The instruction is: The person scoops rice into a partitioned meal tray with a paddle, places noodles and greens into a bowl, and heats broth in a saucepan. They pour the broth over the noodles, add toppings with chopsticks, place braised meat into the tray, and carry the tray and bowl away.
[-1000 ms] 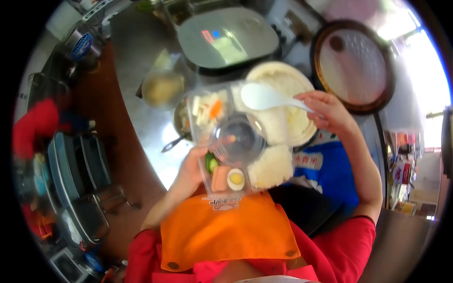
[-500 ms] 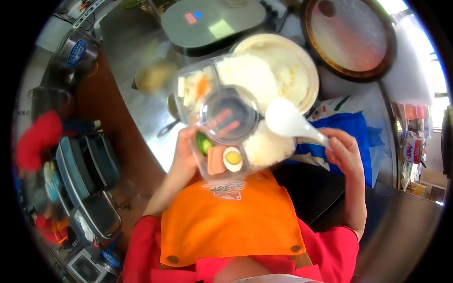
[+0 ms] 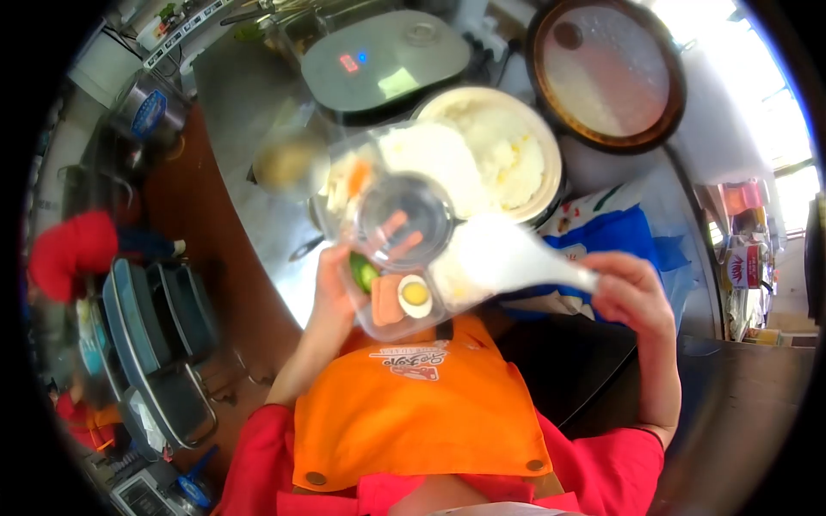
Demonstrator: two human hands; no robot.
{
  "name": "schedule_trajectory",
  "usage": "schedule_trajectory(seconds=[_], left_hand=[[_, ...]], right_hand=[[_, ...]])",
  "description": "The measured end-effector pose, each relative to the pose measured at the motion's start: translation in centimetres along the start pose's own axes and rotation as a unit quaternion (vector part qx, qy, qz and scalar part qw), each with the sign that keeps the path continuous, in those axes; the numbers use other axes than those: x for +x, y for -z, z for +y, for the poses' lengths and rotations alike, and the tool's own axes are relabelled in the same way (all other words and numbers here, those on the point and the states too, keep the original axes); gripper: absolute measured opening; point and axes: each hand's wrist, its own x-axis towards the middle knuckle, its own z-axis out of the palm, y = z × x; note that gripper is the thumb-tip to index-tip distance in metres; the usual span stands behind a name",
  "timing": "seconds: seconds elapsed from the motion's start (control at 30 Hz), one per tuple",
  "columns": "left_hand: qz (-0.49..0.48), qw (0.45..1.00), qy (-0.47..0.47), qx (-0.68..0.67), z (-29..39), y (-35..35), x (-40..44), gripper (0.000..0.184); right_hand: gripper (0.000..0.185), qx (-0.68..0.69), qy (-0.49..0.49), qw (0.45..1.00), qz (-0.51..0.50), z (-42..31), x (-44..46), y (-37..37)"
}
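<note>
My left hand (image 3: 334, 282) supports a clear compartment meal tray (image 3: 422, 204) from its left side and below. Some of its fingers show through the round middle compartment. In the tray are a halved boiled egg (image 3: 416, 297), pink slices (image 3: 387, 301), green slices (image 3: 363, 272), pale vegetables with an orange piece (image 3: 358, 177), and white rice (image 3: 430, 159) in two compartments. My right hand (image 3: 635, 291) grips the handle of a white rice paddle (image 3: 529, 262). Its blurred head overlaps the lower-right rice compartment; whether it touches is unclear. The tray partly covers a cream-rimmed rice pot (image 3: 486, 97).
A grey lid-like appliance top with a red display (image 3: 387, 60) lies behind the tray. A brown-rimmed round lid or pan (image 3: 607, 77) stands back right, above a blue-and-white bag (image 3: 619, 236). At left are a red-clothed person (image 3: 77, 254) and stacked grey bins (image 3: 142, 301).
The paddle's head has shifted left and slightly down over the lower-right rice, and looks more blurred. In view the tray sits slightly lower and further left, as the camera view has also shifted.
</note>
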Motion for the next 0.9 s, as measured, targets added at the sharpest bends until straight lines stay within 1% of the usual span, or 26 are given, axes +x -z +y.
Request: schedule_trajectory(seconds=[0.07, 0.1, 0.13, 0.2, 0.23, 0.27, 0.33, 0.37, 0.4, 0.43, 0.47, 0.5, 0.53, 0.57, 0.6, 0.63, 0.67, 0.7, 0.73, 0.77, 0.8, 0.83, 0.87, 0.9], left_hand=[[0.014, 0.999, -0.031, -0.008, 0.0, 0.2, -1.2, 0.083], [0.055, 0.996, -0.068, -0.01, 0.3, -0.4, -2.1, 0.075], [0.088, 0.992, -0.096, 0.002, 0.3, -1.2, -3.0, 0.063], [0.152, 0.976, -0.151, 0.023, 0.1, -3.1, -5.0, 0.04], [0.187, 0.965, -0.179, 0.031, -0.1, -4.1, -5.9, 0.031], [0.217, 0.949, -0.217, 0.067, -0.1, -4.3, -6.6, 0.03], [0.286, 0.904, -0.284, 0.142, -0.1, -4.7, -8.1, 0.027], [0.292, 0.867, -0.323, 0.242, 0.6, -2.0, -9.9, 0.027], [0.295, 0.837, -0.357, 0.29, 0.5, -1.9, -10.5, 0.027], [0.301, 0.803, -0.389, 0.336, 0.5, -1.7, -11.2, 0.028], [0.303, 0.788, -0.386, 0.371, 0.7, -1.0, -12.4, 0.034], [0.306, 0.771, -0.383, 0.406, 0.8, -0.3, -13.6, 0.04], [0.308, 0.753, -0.381, 0.439, 0.9, 0.4, -14.8, 0.047], [0.311, 0.716, -0.332, 0.529, 1.8, 4.0, -17.0, 0.061], [0.319, 0.704, -0.32, 0.548, 1.6, 3.9, -17.5, 0.066], [0.327, 0.691, -0.307, 0.566, 1.3, 3.8, -18.0, 0.071], [0.335, 0.678, -0.294, 0.584, 1.1, 3.7, -18.5, 0.076], [0.332, 0.67, -0.297, 0.594, 0.8, 3.3, -18.9, 0.076], [0.353, 0.67, -0.323, 0.568, 0.3, 5.2, -19.7, 0.075], [0.371, 0.669, -0.35, 0.541, -0.1, 7.1, -20.4, 0.075], [0.388, 0.665, -0.377, 0.514, -0.6, 9.0, -21.2, 0.075], [0.416, 0.627, -0.378, 0.539, -0.9, 10.2, -21.9, 0.074], [0.426, 0.609, -0.373, 0.556, -1.0, 11.4, -22.5, 0.074], [0.435, 0.589, -0.369, 0.572, -1.1, 12.3, -23.0, 0.073]], right_hand=[[0.038, 0.059, 0.18, 0.978, 0.086, 0.2, 0.0, 1.4], [0.038, 0.073, 0.267, 0.954, 0.114, 0.2, 0.4, 3.1], [0.037, 0.086, 0.352, 0.921, 0.14, -0.2, 0.9, 4.5], [0.036, 0.022, 0.361, 0.889, 0.282, -2.3, 1.6, 5.8], [0.03, -0.035, 0.345, 0.89, 0.295, -2.5, 1.9, 6.6], [0.029, -0.125, 0.3, 0.893, 0.311, -2.4, 2.5, 6.0], [0.026, -0.304, 0.203, 0.869, 0.334, -1.9, 4.5, 3.9], [0.024, -0.357, 0.247, 0.848, 0.305, -0.3, 5.8, 4.0], [0.023, -0.408, 0.29, 0.821, 0.275, 1.3, 7.3, 4.1], [0.025, -0.445, 0.293, 0.804, 0.265, 1.6, 8.2, 3.9], [0.028, -0.482, 0.296, 0.785, 0.254, 1.7, 9.3, 3.8], [0.025, -0.531, 0.317, 0.741, 0.262, 1.8, 10.8, 3.9], [0.024, -0.569, 0.305, 0.722, 0.25, 1.8, 12.4, 4.3], [0.023, -0.605, 0.29, 0.701, 0.241, 1.8, 13.8, 4.8], [0.021, -0.639, 0.275, 0.68, 0.232, 1.6, 14.9, 4.9], [0.016, -0.647, 0.294, 0.664, 0.231, 1.5, 15.9, 4.6], [0.015, -0.661, 0.295, 0.657, 0.21, 1.2, 16.7, 4.2], [0.014, -0.675, 0.296, 0.649, 0.19, 0.7, 17.5, 3.6], [0.013, -0.688, 0.294, 0.642, 0.168, 0.4, 18.1, 3.2], [0.01, -0.686, 0.349, 0.618, 0.162, 1.1, 19.3, 2.9], [0.01, -0.695, 0.372, 0.6, 0.139, 1.3, 19.7, 2.3], [0.009, -0.702, 0.395, 0.581, 0.116, 1.5, 20.0, 1.6], [0.009, -0.709, 0.417, 0.561, 0.093, 1.6, 20.2, 1.1], [0.006, -0.715, 0.423, 0.549, 0.093, 1.6, 19.3, 0.9]])
